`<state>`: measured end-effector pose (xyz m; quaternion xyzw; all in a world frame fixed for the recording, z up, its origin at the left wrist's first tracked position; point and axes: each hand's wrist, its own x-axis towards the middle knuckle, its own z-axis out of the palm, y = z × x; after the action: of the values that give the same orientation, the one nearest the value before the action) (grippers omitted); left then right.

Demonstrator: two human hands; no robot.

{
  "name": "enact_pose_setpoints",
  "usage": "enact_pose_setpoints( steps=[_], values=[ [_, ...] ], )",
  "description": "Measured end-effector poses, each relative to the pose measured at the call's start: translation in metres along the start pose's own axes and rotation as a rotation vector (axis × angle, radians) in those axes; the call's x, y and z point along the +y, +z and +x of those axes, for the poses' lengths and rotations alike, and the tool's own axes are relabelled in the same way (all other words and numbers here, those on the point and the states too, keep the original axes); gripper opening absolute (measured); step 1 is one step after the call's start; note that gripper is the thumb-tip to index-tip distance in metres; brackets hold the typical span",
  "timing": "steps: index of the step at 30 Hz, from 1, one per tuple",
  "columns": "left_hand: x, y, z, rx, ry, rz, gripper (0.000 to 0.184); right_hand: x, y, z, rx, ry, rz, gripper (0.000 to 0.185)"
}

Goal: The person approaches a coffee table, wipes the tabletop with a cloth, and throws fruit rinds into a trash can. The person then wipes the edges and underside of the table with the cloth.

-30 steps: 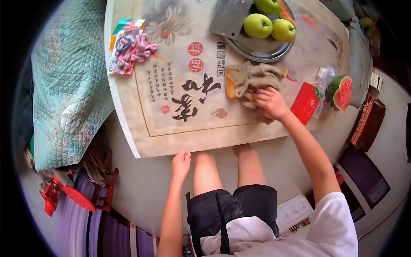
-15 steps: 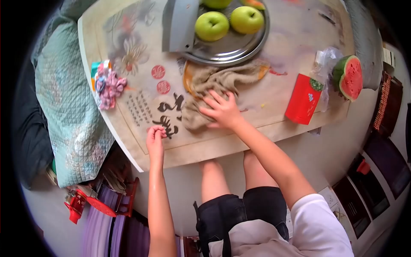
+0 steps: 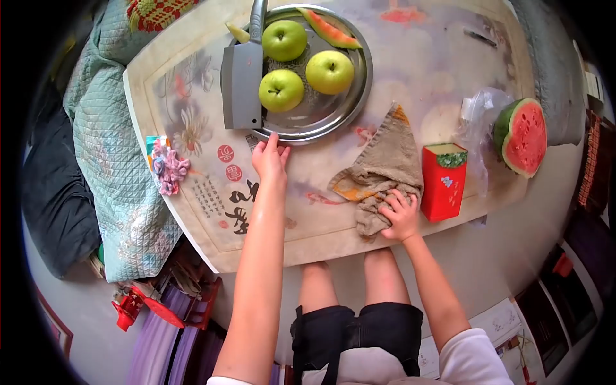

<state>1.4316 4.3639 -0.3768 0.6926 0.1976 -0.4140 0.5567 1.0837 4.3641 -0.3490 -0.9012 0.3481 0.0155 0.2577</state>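
Note:
My right hand (image 3: 401,215) presses on a crumpled brown cloth (image 3: 383,160) near the table's front edge, its fingers curled over the fabric. My left hand (image 3: 269,162) reaches to the near rim of a round metal tray (image 3: 340,125); the fingertips meet the rim, fingers partly extended and nothing visible in them. Three green apples (image 3: 283,90) sit on the tray with a strip of watermelon rind (image 3: 329,29). A cleaver (image 3: 242,86) lies across the tray's left side, its handle pointing away from me.
A red box (image 3: 444,186) stands just right of the cloth. Behind it are a clear plastic bag (image 3: 484,115) and a cut watermelon (image 3: 523,138). Pink scrunchies (image 3: 172,168) lie at the table's left edge, beside a quilted cover (image 3: 122,186).
My right hand has carried the cloth rightward, near the red box. My left hand has gone forward to the tray's rim. The tray sits slightly farther left, and the view has shifted.

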Motion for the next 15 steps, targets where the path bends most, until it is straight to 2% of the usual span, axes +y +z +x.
enact_pose_setpoints(
  steps=[1,4,8,10,11,15],
  values=[
    [0.001,0.005,0.005,0.080,-0.008,0.025,0.017,-0.001,-0.001,0.001,0.007,-0.003,0.000,0.044],
    [0.005,0.008,0.019,0.147,-0.031,0.134,0.015,-0.002,-0.003,0.003,-0.020,0.012,0.015,0.045],
    [0.001,0.002,0.032,0.267,0.057,0.112,0.017,-0.002,-0.002,0.001,0.002,0.003,-0.004,0.043],
    [0.002,-0.013,0.042,0.336,0.138,0.174,0.019,-0.003,-0.002,0.001,-0.001,0.001,-0.012,0.044],
    [0.006,-0.028,0.046,0.291,0.134,0.186,0.018,-0.002,-0.002,0.001,-0.001,-0.001,-0.020,0.044],
    [0.019,-0.073,0.045,0.340,0.215,0.269,0.018,-0.006,0.004,0.000,0.005,0.019,0.009,0.044]
  ],
)
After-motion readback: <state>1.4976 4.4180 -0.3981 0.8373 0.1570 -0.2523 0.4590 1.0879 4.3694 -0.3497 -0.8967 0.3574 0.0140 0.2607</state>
